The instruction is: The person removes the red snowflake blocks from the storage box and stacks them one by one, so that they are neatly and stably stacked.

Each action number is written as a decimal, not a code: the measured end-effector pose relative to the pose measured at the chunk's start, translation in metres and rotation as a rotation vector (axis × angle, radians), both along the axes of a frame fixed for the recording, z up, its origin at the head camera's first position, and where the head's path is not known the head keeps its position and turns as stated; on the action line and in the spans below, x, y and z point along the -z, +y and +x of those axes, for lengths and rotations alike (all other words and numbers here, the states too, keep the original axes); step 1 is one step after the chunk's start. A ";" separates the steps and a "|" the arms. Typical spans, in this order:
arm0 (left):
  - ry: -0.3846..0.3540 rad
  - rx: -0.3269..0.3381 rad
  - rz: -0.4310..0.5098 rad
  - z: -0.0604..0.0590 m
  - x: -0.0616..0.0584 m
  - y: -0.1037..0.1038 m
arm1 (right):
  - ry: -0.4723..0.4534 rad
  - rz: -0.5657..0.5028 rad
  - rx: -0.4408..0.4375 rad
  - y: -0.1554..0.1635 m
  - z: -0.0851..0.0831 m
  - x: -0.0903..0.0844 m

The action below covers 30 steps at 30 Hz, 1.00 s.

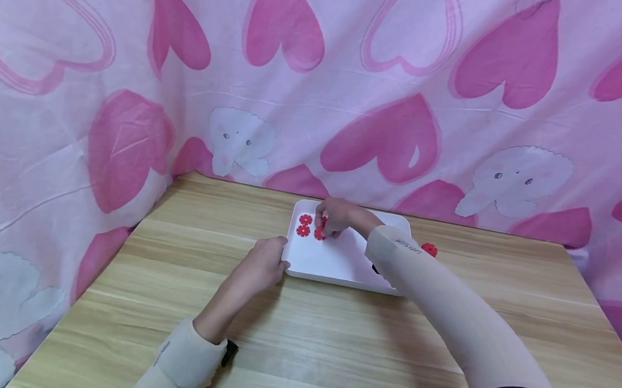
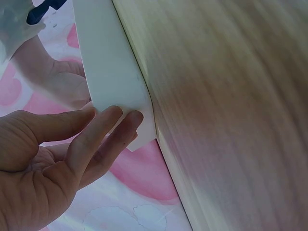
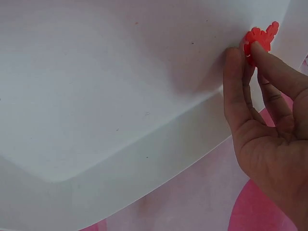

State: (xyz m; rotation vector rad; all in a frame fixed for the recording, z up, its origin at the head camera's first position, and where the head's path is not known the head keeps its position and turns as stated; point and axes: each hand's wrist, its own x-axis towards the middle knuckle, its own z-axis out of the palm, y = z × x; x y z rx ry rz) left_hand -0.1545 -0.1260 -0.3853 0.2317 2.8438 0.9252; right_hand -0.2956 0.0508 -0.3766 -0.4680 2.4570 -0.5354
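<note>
A shallow white rectangular plastic tray (image 1: pixel 339 266) lies on the far middle of the light wooden bench (image 1: pixel 303 334), close to the pink heart-and-elephant printed cloth (image 1: pixel 401 75) that hangs behind and to the left.

The person's right hand (image 1: pixel 336 216) reaches over the far left part of the tray, its grip pinched together on a small red flower-shaped plastic piece (image 3: pixel 260 38); in the right wrist view thumb and forefinger clamp it just above the tray floor. Two more red flower pieces (image 1: pixel 304 225) lie on the tray just left of that hand, one behind the other. A third red piece (image 1: pixel 429 249) lies on the bench just right of the tray.

The left hand (image 1: pixel 262 267) rests against the tray's near left corner, its grip open, with straight fingertips (image 2: pixel 113 115) touching the white rim.

The beige sleeve (image 1: pixel 442 306) on the right forearm carries small dark printing (image 1: pixel 408 245) near the wrist, too small and upside down to read with any certainty.
</note>
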 end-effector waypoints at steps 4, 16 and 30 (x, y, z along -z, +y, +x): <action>0.007 0.005 0.003 0.000 0.001 0.000 | -0.004 -0.011 0.005 0.005 -0.002 0.000; -0.008 -0.005 0.016 0.001 -0.001 0.001 | 0.026 0.028 0.041 0.032 -0.007 -0.013; -0.024 -0.014 0.025 0.001 -0.002 0.002 | 0.001 -0.024 0.123 0.087 -0.009 -0.044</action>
